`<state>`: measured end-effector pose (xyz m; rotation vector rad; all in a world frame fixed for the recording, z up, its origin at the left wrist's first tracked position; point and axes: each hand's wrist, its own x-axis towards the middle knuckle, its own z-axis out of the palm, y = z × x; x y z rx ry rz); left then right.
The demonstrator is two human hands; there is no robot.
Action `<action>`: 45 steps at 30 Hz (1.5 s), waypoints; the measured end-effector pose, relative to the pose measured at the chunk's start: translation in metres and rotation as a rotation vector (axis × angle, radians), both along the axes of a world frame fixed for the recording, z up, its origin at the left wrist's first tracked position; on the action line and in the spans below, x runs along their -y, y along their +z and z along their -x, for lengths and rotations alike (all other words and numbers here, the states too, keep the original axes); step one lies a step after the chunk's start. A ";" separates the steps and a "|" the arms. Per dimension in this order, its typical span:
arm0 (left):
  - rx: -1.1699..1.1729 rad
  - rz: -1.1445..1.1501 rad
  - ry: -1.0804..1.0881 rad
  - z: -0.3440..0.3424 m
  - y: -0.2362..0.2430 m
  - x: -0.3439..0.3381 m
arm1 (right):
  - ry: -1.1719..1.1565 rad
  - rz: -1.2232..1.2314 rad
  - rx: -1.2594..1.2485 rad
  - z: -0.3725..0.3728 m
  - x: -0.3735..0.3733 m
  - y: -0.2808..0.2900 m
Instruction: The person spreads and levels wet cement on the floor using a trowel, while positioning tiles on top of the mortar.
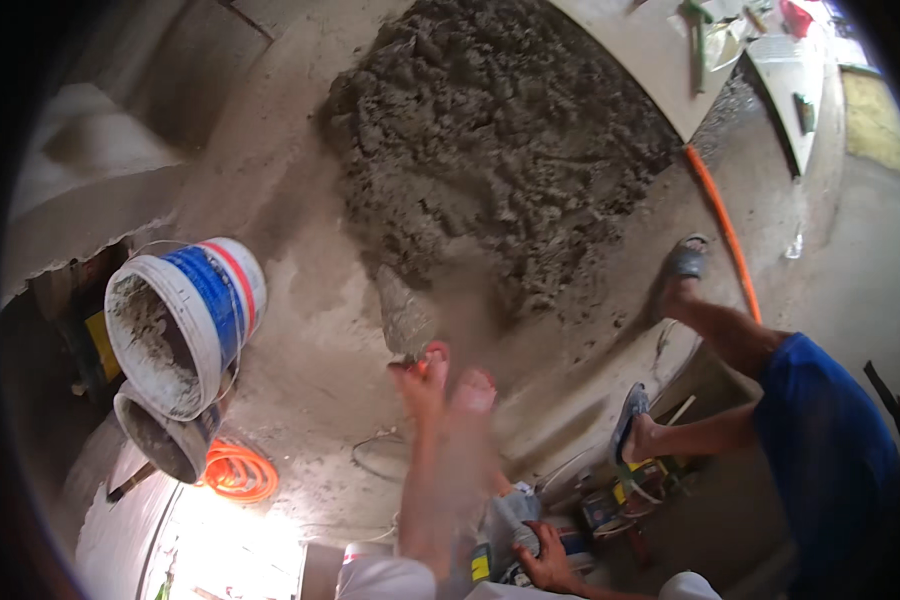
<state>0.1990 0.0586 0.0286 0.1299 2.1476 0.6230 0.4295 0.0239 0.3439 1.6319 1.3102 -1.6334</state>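
My left hand [415, 385] is closed on an orange-handled trowel [402, 315], its mortar-coated blade at the lower edge of the wet grey mortar pile [510, 150]. Red footwear [478, 378] shows beside that hand, partly obscured by a pale blurred streak. My right hand [545, 560] is lower down, with fingers curled on a grey cylindrical object [515, 525] among containers near my body; what that object is, I cannot make out.
Stacked buckets [185, 340] stand left above a coiled orange hose [245, 475]. Another person's legs in blue shorts [820, 430] and sandals are at right, beside an orange hose [725, 225]. Pale boards [650, 50] lie upper right. Tools and cables surround the lower middle.
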 end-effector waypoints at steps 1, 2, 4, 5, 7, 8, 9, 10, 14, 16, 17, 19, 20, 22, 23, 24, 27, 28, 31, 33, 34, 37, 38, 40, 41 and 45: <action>0.037 -0.149 0.151 -0.003 0.012 0.009 | -0.005 0.002 -0.008 -0.004 0.001 0.003; 0.068 -0.292 0.304 -0.007 0.021 0.017 | 0.012 0.007 0.005 -0.010 0.000 0.004; -0.071 -0.285 0.222 -0.023 0.021 0.017 | 0.017 -0.033 0.078 -0.023 0.000 -0.002; -0.265 -0.099 -0.041 -0.013 0.032 0.006 | 0.089 -0.098 -0.006 -0.041 0.016 -0.006; -0.003 0.202 -0.151 -0.025 0.035 -0.028 | 0.029 -0.073 -0.004 -0.036 0.000 0.003; 0.013 0.204 -0.139 -0.028 0.033 -0.028 | 0.004 -0.076 -0.013 -0.033 -0.002 -0.002; 0.025 0.143 -0.059 -0.030 0.031 -0.030 | 0.017 -0.075 0.003 -0.033 -0.001 -0.006; 0.010 0.104 0.014 -0.026 0.034 -0.035 | 0.013 -0.076 -0.034 -0.029 0.002 -0.005; -0.001 -0.114 0.312 -0.051 0.015 -0.101 | 0.040 -0.092 -0.016 -0.036 0.005 -0.011; 0.002 -0.242 0.467 -0.054 0.012 -0.127 | 0.057 -0.099 -0.018 -0.049 -0.001 -0.010; -0.008 -0.238 0.465 -0.042 0.004 -0.131 | 0.059 -0.089 -0.047 -0.047 -0.002 -0.010; 0.036 -0.136 0.382 -0.027 -0.012 -0.147 | 0.067 -0.085 -0.045 -0.044 -0.013 -0.010; 0.031 -0.136 0.384 -0.016 -0.030 -0.137 | 0.067 -0.073 -0.057 -0.041 -0.015 -0.009; -0.064 -0.174 0.286 0.004 -0.075 -0.089 | 0.011 -0.003 -0.102 -0.039 -0.005 -0.022; -0.061 -0.040 0.244 0.009 -0.063 -0.089 | 0.039 -0.016 -0.074 -0.033 -0.012 -0.017; -0.065 -0.047 0.265 0.012 -0.054 -0.086 | 0.064 -0.028 -0.051 -0.036 -0.012 -0.011; 0.123 0.013 0.381 0.004 -0.037 -0.091 | 0.113 -0.055 -0.027 -0.046 -0.007 -0.009; 0.127 0.000 0.376 -0.007 -0.032 -0.093 | 0.129 -0.037 -0.016 -0.047 -0.006 -0.010; -0.148 -0.083 0.277 0.000 -0.020 -0.109 | 0.079 -0.052 -0.035 -0.037 -0.012 -0.011; -0.174 -0.098 0.302 0.040 -0.015 -0.143 | 0.064 -0.055 -0.015 -0.037 -0.015 -0.008; -0.214 -0.106 0.330 0.062 -0.020 -0.156 | 0.058 -0.060 -0.019 -0.038 -0.015 -0.009; 0.192 -0.059 0.430 0.089 -0.031 -0.169 | 0.032 -0.064 0.002 -0.047 -0.024 -0.002; 0.164 -0.063 0.417 0.092 -0.053 -0.156 | 0.018 -0.069 -0.023 -0.042 -0.022 -0.009; -0.028 -0.009 0.487 0.096 -0.096 -0.083 | -0.034 0.005 -0.130 -0.030 -0.005 -0.004; 0.317 -0.038 0.685 0.038 -0.063 -0.117 | 0.028 -0.027 -0.013 -0.046 -0.021 -0.007; 0.107 -0.164 0.538 0.046 -0.031 -0.042 | 0.066 0.010 -0.056 -0.040 -0.009 -0.006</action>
